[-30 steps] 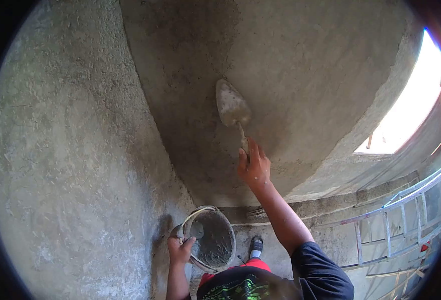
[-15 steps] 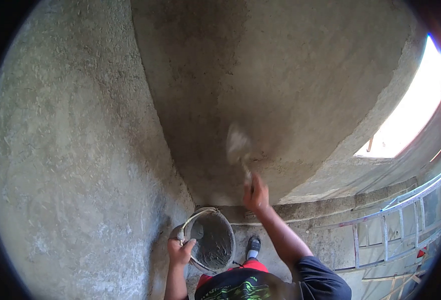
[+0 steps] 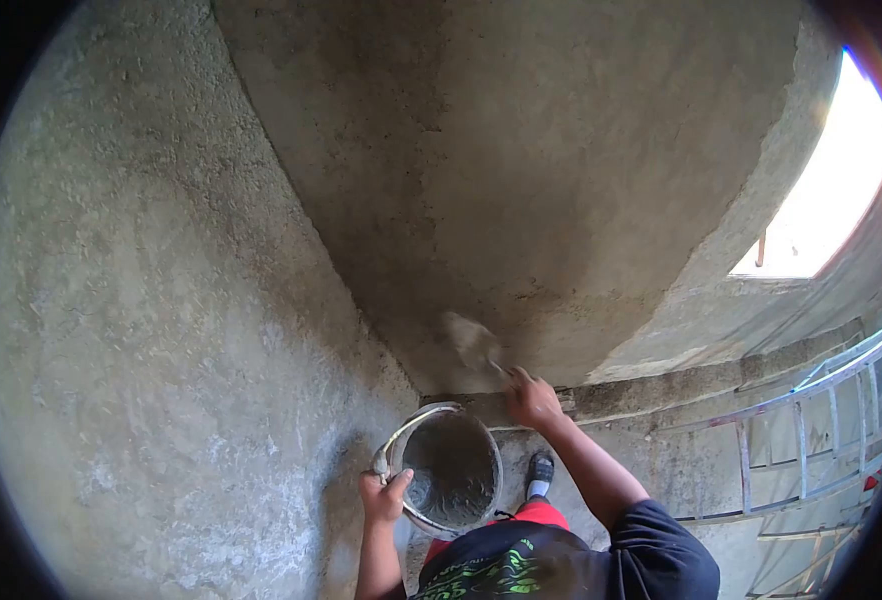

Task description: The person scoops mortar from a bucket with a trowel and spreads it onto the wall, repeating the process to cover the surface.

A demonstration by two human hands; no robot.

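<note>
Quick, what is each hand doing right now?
Left hand: closed on the bucket handle.
Right hand: closed on the trowel handle.

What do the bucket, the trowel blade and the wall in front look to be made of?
Bucket: likely metal, going by its shiny rim, with wet grey mortar inside. Trowel: blurred, mortar-coated blade, probably steel. Wall: grey cement plaster, rough and matte.
</note>
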